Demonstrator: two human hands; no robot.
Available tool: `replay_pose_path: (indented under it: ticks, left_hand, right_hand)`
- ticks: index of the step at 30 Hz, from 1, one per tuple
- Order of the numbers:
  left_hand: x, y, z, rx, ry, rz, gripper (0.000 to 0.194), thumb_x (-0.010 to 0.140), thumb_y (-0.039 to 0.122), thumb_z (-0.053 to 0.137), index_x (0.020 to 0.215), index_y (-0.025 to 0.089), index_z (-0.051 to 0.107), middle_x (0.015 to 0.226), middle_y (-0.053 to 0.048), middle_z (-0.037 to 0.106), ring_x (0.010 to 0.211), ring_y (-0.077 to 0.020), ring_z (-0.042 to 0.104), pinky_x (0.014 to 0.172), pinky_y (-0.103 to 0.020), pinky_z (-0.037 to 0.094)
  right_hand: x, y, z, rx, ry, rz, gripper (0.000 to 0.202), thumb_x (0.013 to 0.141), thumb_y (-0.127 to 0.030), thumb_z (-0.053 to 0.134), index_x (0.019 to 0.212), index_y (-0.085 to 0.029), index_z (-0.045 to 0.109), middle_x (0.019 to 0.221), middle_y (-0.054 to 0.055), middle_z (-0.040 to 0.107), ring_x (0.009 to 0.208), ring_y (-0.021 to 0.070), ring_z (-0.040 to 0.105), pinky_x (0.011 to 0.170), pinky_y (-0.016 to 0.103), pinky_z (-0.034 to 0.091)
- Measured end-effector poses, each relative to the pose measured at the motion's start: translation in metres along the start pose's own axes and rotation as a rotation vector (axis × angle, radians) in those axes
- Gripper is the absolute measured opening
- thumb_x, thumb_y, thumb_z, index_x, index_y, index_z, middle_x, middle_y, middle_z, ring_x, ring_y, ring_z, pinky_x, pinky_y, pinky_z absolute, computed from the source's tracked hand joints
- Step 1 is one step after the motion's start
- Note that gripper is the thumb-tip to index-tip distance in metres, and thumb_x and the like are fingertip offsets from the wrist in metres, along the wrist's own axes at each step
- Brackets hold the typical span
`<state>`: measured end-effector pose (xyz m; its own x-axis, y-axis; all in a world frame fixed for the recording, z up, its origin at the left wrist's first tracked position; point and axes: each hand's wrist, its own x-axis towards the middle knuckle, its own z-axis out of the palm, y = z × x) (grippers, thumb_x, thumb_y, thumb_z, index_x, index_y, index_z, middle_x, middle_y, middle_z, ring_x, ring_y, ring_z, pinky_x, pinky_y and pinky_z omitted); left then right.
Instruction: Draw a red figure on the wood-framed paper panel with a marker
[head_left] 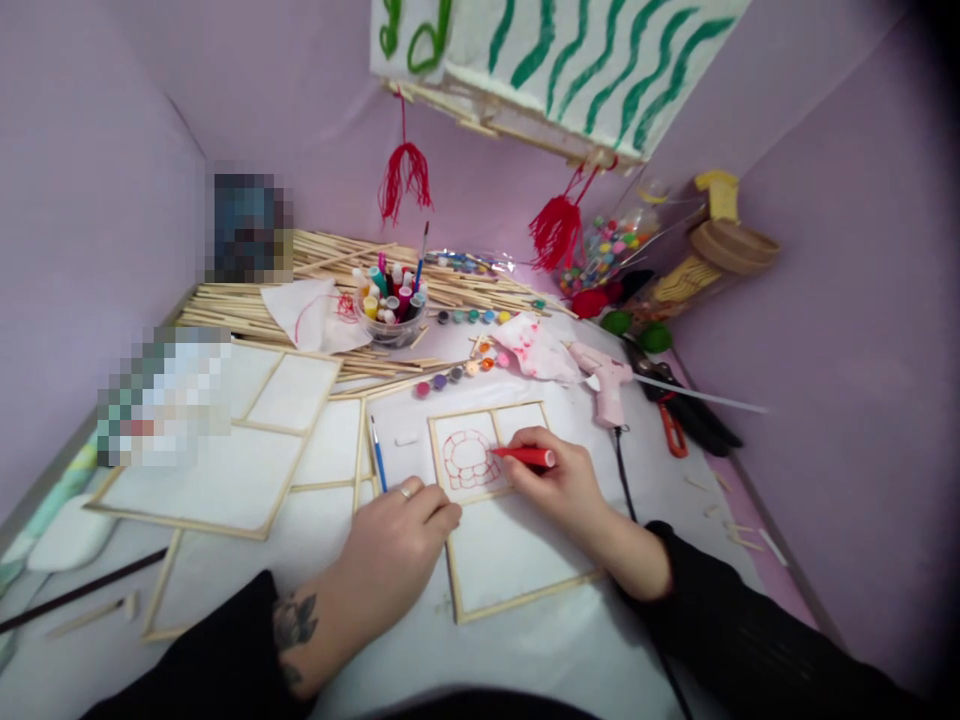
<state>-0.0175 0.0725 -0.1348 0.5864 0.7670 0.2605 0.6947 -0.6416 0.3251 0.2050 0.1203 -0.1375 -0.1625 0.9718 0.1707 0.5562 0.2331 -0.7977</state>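
Observation:
My right hand [559,480] pinches a red marker [534,457], its tip on a white panel [517,555] framed with thin wooden sticks. Under the tip, in the panel's upper left compartment, is a red line drawing [471,460] of an arch made of blocks around a rounded middle. My left hand [409,530], ringed and with fingers curled, holds the panel's left edge; its fingertips are partly hidden. A thin paintbrush [379,455] with a blue handle and a small white piece [406,438] lie just beyond my left hand.
More stick-framed panels [217,480] overlap at the left. Behind are a tub of markers [390,310], wooden sticks [247,305], paint pots [456,375] and a stained cloth [536,345]. A pink glue gun [604,380] and pliers [686,410] lie right. A tasselled panel [585,70] hangs above.

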Motion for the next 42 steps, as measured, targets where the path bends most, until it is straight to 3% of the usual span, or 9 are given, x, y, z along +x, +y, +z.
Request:
replay_pose_path:
  ticks: [42]
  left_hand:
    - [0.0018, -0.0006, 0.0011, -0.005, 0.025, 0.018, 0.015, 0.091, 0.012, 0.05, 0.087, 0.017, 0.063, 0.075, -0.002, 0.058, 0.07, -0.0195, 0.051, 0.061, -0.032, 0.04]
  right_hand:
    - [0.0011, -0.0014, -0.0021, -0.01, -0.021, 0.011, 0.004, 0.077, -0.023, 0.06, 0.076, -0.02, 0.059, 0.063, -0.001, 0.062, 0.054, 0.0122, 0.056, 0.053, 0.022, 0.043]
